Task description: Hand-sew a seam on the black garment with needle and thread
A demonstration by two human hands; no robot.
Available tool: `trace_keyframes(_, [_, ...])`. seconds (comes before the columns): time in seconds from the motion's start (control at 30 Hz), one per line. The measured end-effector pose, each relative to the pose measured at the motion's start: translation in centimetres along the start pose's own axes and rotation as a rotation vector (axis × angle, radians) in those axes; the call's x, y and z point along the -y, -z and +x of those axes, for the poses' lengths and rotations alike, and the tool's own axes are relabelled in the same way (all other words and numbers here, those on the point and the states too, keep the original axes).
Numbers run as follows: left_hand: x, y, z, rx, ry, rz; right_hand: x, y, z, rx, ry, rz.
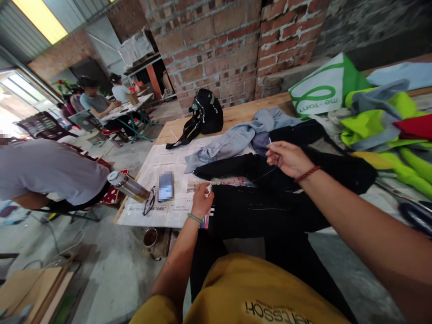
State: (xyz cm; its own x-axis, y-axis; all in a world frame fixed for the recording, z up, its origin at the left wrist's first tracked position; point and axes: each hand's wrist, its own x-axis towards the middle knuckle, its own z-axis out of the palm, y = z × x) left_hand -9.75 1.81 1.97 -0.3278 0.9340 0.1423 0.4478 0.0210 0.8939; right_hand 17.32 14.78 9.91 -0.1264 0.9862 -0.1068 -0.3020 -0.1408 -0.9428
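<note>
A black garment [256, 211] lies along the table edge in front of me, with a line of pale stitches across it and short white stripes at its left end. My left hand [202, 201] is closed at that left end, fingertips pinching the edge of the cloth. Raised above the garment, my right hand [286, 159] pinches a thin, pale sewing needle [270, 141]. A fine light thread [268, 173] runs down from this hand toward the black cloth. Just beyond lie another black piece of clothing [229, 166] and a crumpled grey garment [232, 137].
On the newspaper-covered table [135, 218] are a phone [165, 186], glasses [149, 200] and a flask [128, 185]. A black bag [207, 112] stands behind. At right are scissors [413, 213], bright yellow-green cloth [364, 126] and a white-green bag [324, 87]. A person [57, 171] sits left.
</note>
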Motion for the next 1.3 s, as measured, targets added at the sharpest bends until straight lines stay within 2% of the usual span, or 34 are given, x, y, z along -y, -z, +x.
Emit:
trace_keyframes(0.07, [-0.7, -0.6, 0.8, -0.026, -0.185, 0.130, -2.4, 0.0, 0.0, 0.005, -0.043, 0.023])
trace_keyframes(0.17, [-1.4, -2.1, 2.4, 0.068, -0.350, 0.248, -5.6, 0.2, 0.3, 0.032, -0.085, 0.017])
trace_keyframes(0.33, [-0.9, -5.3, 5.0, 0.404, -0.422, 0.466, -9.0, 1.2, 0.7, -0.025, -0.054, -0.009])
trace_keyframes(0.43, [0.2, -6.4, 5.6, 0.491, -0.435, 0.529, -9.8, 2.0, 0.8, -0.026, -0.029, 0.037])
trace_keyframes(0.53, [1.2, -6.4, 6.0, 0.486, -0.425, 0.457, -10.2, 2.4, 0.9, 0.009, 0.004, 0.037])
trace_keyframes(0.63, [1.7, -5.5, 6.4, 0.494, -0.402, 0.256, -10.2, 2.7, 1.2, 0.034, -0.002, 0.053])
trace_keyframes(0.73, [1.7, -4.3, 6.9, 0.555, -0.312, 0.059, -10.0, 3.3, 1.8, 0.036, -0.007, 0.124])
trace_keyframes(0.87, [1.3, -2.7, 7.2, 0.712, -0.158, -0.086, -9.4, 4.4, 2.3, -0.017, 0.113, 0.068])
trace_keyframes(0.97, [0.9, -2.1, 7.3, 0.889, -0.133, -0.094, -9.2, 5.0, 2.3, -0.043, 0.174, 0.025])
trace_keyframes(1.03, [0.8, -2.0, 7.2, 0.941, -0.137, -0.067, -9.2, 5.1, 2.3, -0.027, 0.169, 0.085])
trace_keyframes(1.17, [0.8, -2.1, 7.0, 0.905, -0.101, -0.052, -9.7, 4.5, 2.3, 0.055, 0.099, 0.158])
trace_keyframes(1.3, [0.7, -2.0, 7.2, 0.805, -0.090, -0.110, -9.3, 2.5, 1.5, 0.084, 0.054, 0.023])
